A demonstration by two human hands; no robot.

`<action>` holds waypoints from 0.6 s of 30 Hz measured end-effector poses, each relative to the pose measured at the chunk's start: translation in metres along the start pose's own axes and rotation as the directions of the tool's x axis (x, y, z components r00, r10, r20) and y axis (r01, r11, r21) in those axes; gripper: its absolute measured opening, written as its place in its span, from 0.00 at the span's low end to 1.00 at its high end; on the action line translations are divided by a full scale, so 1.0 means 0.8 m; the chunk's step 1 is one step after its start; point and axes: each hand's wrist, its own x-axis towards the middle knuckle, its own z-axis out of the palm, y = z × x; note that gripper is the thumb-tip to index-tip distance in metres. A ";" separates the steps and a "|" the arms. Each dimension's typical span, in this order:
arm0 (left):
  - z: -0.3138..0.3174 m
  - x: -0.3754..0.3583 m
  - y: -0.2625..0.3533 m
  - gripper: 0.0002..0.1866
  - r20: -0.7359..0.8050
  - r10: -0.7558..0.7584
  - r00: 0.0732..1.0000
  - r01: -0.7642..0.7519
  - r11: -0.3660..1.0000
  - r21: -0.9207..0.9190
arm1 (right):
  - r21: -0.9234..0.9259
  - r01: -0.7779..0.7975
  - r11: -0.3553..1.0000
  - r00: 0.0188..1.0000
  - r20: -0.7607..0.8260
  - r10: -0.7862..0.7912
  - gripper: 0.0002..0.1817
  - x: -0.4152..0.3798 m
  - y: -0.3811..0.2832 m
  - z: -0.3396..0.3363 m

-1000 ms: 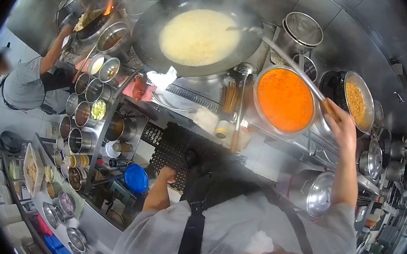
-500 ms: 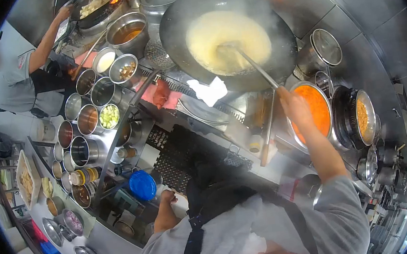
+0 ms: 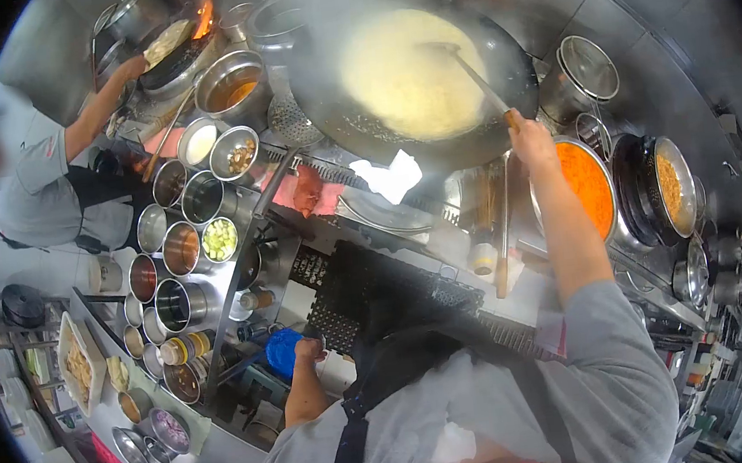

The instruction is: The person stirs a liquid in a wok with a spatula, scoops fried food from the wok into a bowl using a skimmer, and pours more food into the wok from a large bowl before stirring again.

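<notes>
My right hand (image 3: pixel 534 143) grips the wooden end of a long-handled ladle (image 3: pixel 484 87). Its metal head lies partly sunk in the pale yellow, steaming liquid (image 3: pixel 410 85) of a large dark wok (image 3: pixel 334 128). Low beside my body, my left hand (image 3: pixel 309 351) is curled into a fist, with nothing showing in it. Right behind that fist is a blue round container (image 3: pixel 283 351). White crumpled cloth (image 3: pixel 388 176) lies at the wok's front edge.
A bowl of orange liquid (image 3: pixel 583 193) sits by my right forearm, with stacked pans (image 3: pixel 671 189) beyond. Another person (image 3: pixel 54 186) works at a flaming wok (image 3: pixel 172 63), upper left. Several metal pots (image 3: pixel 181 248) crowd the left counter, one holding chopped green pieces (image 3: pixel 220 239).
My right hand has moved up and slightly right, carrying the ladle head farther back through the liquid. The view has shifted a little. The other person's food now bunches near the wok's far edge.
</notes>
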 end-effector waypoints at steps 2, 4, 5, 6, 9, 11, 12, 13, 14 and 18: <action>0.019 0.014 -0.012 0.10 0.031 0.163 0.986 -0.108 0.486 0.867 | -0.023 -0.039 0.999 0.999 0.027 0.040 0.18 -0.016 0.018 -0.034; 0.015 0.014 -0.014 0.11 0.103 0.145 0.984 -0.164 0.520 0.838 | -0.020 -0.060 0.998 0.998 0.024 0.060 0.18 -0.041 0.034 -0.068; 0.015 0.017 -0.013 0.11 0.165 0.123 0.979 -0.205 0.561 0.802 | -0.026 -0.072 0.997 0.997 0.022 0.072 0.18 -0.054 0.040 -0.086; 0.015 0.025 -0.011 0.11 0.174 0.129 0.976 -0.217 0.557 0.802 | -0.044 -0.076 0.996 0.997 0.015 0.077 0.19 -0.068 0.045 -0.104; 0.007 0.042 0.011 0.11 0.205 -0.053 0.977 -0.143 0.547 0.825 | -0.022 -0.058 0.998 0.997 -0.045 0.057 0.22 -0.111 0.063 -0.142; -0.022 0.020 0.078 0.11 0.290 0.013 0.957 -0.261 0.479 0.838 | -0.056 -0.001 0.998 1.000 0.006 0.001 0.22 -0.134 0.069 -0.165; -0.019 0.025 0.086 0.12 0.218 0.089 0.972 -0.233 0.474 0.849 | -0.061 0.002 0.998 1.000 0.009 -0.002 0.22 -0.145 0.070 -0.174; -0.015 0.038 0.081 0.12 0.218 0.087 0.972 -0.233 0.479 0.846 | -0.062 0.005 0.998 1.000 0.025 -0.003 0.21 -0.157 0.070 -0.180; -0.011 0.053 0.072 0.12 0.260 0.096 0.961 -0.276 0.431 0.859 | -0.062 0.008 0.998 0.999 0.042 -0.005 0.21 -0.166 0.069 -0.182; -0.002 0.118 0.033 0.12 0.192 0.208 0.959 -0.275 0.843 0.462 | 0.107 0.051 0.993 0.995 0.077 -0.060 0.21 -0.190 0.060 -0.164</action>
